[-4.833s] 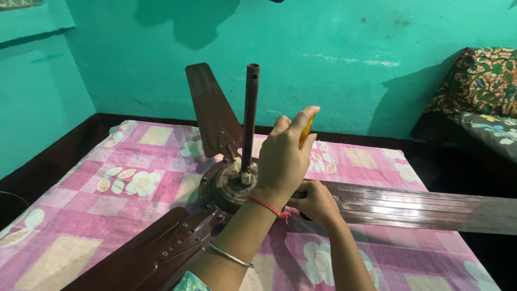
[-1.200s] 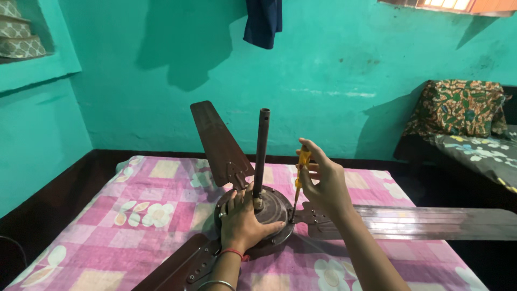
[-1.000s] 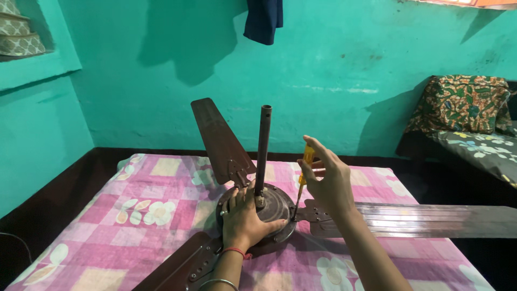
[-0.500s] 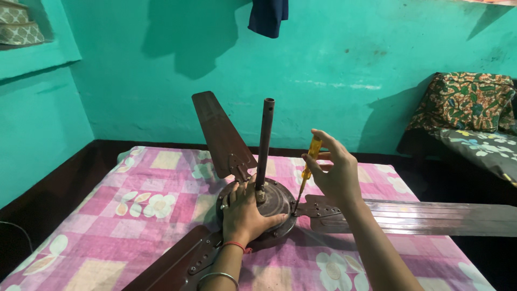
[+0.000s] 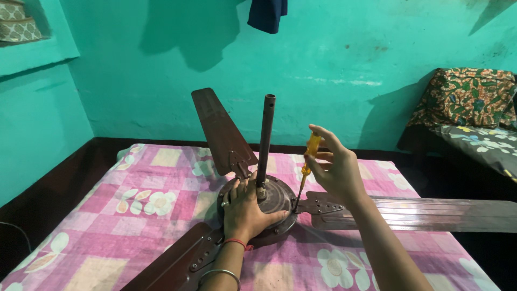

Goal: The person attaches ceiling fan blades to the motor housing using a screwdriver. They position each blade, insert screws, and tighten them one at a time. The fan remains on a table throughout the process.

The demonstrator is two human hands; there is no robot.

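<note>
A brown ceiling fan (image 5: 258, 202) lay on a pink checked bed sheet (image 5: 134, 215). The left hand (image 5: 245, 207) pressed flat on its motor housing, steadying it, while right-hand fingers (image 5: 323, 159) pinched a yellow-handled screwdriver (image 5: 305, 167) upright, tip at the housing's right edge.

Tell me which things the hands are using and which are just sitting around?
In use: brown metal ceiling fan, steadied by left hand; yellow-handled screwdriver, held by right hand.

Just there: pink checked floral bedsheet; dark blue hanging cloth; patterned green cushion.
</note>
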